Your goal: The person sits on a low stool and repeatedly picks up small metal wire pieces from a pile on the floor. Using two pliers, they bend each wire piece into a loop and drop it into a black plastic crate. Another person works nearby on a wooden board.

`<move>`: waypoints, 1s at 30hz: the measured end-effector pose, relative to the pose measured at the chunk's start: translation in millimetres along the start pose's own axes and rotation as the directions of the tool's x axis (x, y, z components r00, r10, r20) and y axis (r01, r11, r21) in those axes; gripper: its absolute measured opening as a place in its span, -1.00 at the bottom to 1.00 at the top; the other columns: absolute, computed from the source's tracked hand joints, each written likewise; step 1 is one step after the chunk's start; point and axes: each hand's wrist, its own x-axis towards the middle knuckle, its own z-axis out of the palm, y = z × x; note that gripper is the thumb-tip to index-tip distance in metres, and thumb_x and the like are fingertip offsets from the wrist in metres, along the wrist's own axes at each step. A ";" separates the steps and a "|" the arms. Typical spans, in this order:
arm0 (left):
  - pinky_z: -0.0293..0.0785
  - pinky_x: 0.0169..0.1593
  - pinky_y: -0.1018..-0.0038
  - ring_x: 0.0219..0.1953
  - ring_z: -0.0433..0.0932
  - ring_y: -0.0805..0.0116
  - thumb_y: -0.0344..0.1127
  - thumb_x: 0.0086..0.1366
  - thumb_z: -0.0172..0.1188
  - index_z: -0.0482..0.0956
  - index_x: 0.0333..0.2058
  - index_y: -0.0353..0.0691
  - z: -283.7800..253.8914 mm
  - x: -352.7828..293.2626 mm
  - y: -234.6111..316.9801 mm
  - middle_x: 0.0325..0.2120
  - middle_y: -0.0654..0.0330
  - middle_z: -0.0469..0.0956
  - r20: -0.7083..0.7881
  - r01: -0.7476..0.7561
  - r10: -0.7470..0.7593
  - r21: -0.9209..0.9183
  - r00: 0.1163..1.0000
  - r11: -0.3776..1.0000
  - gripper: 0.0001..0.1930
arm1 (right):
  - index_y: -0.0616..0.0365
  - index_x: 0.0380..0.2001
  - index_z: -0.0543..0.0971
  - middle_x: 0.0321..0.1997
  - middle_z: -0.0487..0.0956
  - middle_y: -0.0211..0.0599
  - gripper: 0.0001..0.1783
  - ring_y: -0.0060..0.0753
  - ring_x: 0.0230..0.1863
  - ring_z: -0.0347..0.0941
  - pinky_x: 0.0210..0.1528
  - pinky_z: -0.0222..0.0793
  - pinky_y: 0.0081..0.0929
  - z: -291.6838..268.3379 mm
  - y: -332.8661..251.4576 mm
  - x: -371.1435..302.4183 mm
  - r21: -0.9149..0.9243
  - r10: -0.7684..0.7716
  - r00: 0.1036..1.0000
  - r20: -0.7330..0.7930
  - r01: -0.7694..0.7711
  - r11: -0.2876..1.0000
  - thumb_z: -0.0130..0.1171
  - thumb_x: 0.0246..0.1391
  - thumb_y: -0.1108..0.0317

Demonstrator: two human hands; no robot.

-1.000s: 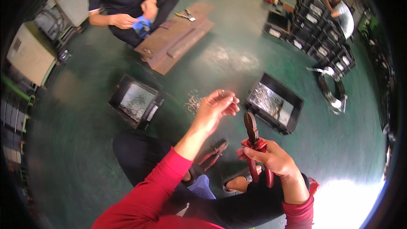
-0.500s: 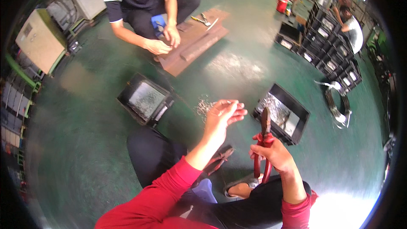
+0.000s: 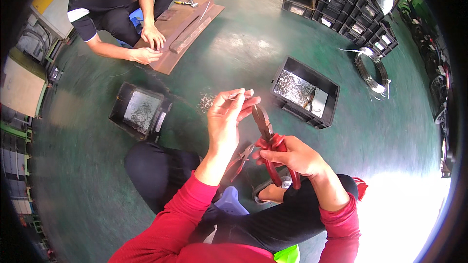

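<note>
Red-handled pliers [image 3: 273,148] sit clenched in the right hand [image 3: 292,156], nose pointing up toward the left hand [image 3: 226,114], whose fingers [image 3: 241,98] pinch a small piece of thin wire [image 3: 237,95] just above the plier tip. Both hands are raised over the person's lap, above the green floor [image 3: 234,48]. A second pair of red pliers [image 3: 239,160] lies below them by the knee.

Judging from this, the step in hand is bringing the wire piece to the plier nose for bending or cutting; the next move would call for steadying the wire between the plier tips before squeezing, since the piece is small and could slip.

On the floor just ahead lies a small heap of wire bits [image 3: 205,101]. Left of it stands a black bin [image 3: 139,112] with wire pieces inside, and to the right another black bin [image 3: 304,90], also holding wire. Farther right lies a coil of wire [image 3: 373,70]. At the far left a co-worker [image 3: 122,14] sits with both hands on a brown board [image 3: 187,22]. Stacked black crates [image 3: 358,12] stand at the far right.
</note>
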 end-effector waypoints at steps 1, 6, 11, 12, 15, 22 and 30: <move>0.57 -0.10 0.43 -0.17 0.63 0.22 -0.38 0.36 0.08 0.51 -0.18 -0.23 0.4 -0.5 -1.0 -0.21 0.08 0.59 0.016 -0.006 0.006 0.002 1.000 1.000 -0.88 | 0.39 0.06 0.39 -0.12 0.60 -0.16 -0.55 -0.46 -0.09 0.50 0.00 0.38 -0.50 -0.4 1.0 0.9 0.037 -0.035 0.999 0.031 0.034 0.999 0.09 0.23 0.28; 0.53 -0.13 0.51 -0.17 0.62 0.34 -0.38 0.37 0.06 0.52 -0.18 -0.19 0.5 -1.1 -6.3 -0.19 0.12 0.61 0.088 -0.052 0.053 -0.005 0.995 0.999 -0.89 | 0.39 0.10 0.37 -0.06 0.58 -0.12 -0.52 -0.38 -0.01 0.49 0.04 0.38 -0.41 -1.5 0.6 -1.1 0.177 -0.055 0.996 0.076 0.041 0.983 0.07 0.24 0.25; 0.51 -0.13 0.55 -0.19 0.60 0.44 -0.36 0.36 0.08 0.53 -0.18 -0.16 -1.0 -1.9 -9.9 -0.18 0.15 0.61 0.102 -0.051 0.051 -0.002 0.993 0.999 -0.90 | 0.39 0.10 0.37 -0.05 0.57 -0.14 -0.51 -0.37 -0.02 0.49 0.03 0.39 -0.39 -1.1 -5.2 -4.4 0.193 -0.033 0.996 0.079 0.017 0.981 0.07 0.24 0.24; 0.51 -0.13 0.55 -0.20 0.60 0.45 -0.36 0.36 0.08 0.53 -0.18 -0.15 -1.4 -2.0 -10.2 -0.18 0.16 0.61 0.105 -0.051 0.051 -0.005 0.993 0.999 -0.90 | 0.38 0.10 0.37 -0.05 0.57 -0.14 -0.52 -0.37 -0.03 0.49 0.03 0.39 -0.39 -1.3 -5.7 -4.8 0.186 -0.019 0.997 0.076 0.005 0.982 0.07 0.24 0.24; 0.51 -0.14 0.55 -0.19 0.60 0.44 -0.35 0.36 0.09 0.53 -0.18 -0.16 -2.5 -2.2 -10.8 -0.18 0.16 0.61 0.108 -0.041 0.041 0.003 0.993 0.999 -0.89 | 0.38 0.09 0.37 -0.06 0.58 -0.14 -0.53 -0.37 -0.03 0.49 0.02 0.40 -0.39 -1.3 -5.1 -5.3 0.137 -0.023 0.997 0.067 0.013 0.991 0.06 0.25 0.24; 0.61 -0.12 0.37 -0.17 0.62 0.23 -0.41 0.37 0.03 0.51 -0.18 -0.23 -2.6 -3.5 -14.2 -0.19 0.09 0.59 0.142 -0.061 0.058 0.013 0.988 0.998 -0.89 | 0.26 -0.10 0.51 -0.18 0.62 -0.27 -0.63 -0.49 -0.17 0.50 -0.09 0.39 -0.48 0.5 -2.9 -7.5 0.180 -0.030 0.999 0.025 0.025 0.983 0.12 0.20 0.17; 0.54 -0.08 0.44 -0.11 0.58 0.28 -0.24 0.39 0.02 0.47 0.02 -0.31 -18.8 14.5 14.5 -0.13 0.04 0.57 0.140 0.036 -0.067 0.215 0.988 0.976 -0.67 | 0.23 -0.24 0.51 -0.45 0.56 -0.36 -0.66 -0.54 -0.38 0.45 -0.24 0.36 -0.51 -2.0 -4.4 -15.9 -0.360 -0.132 0.919 -0.373 -0.012 0.933 0.17 0.14 0.14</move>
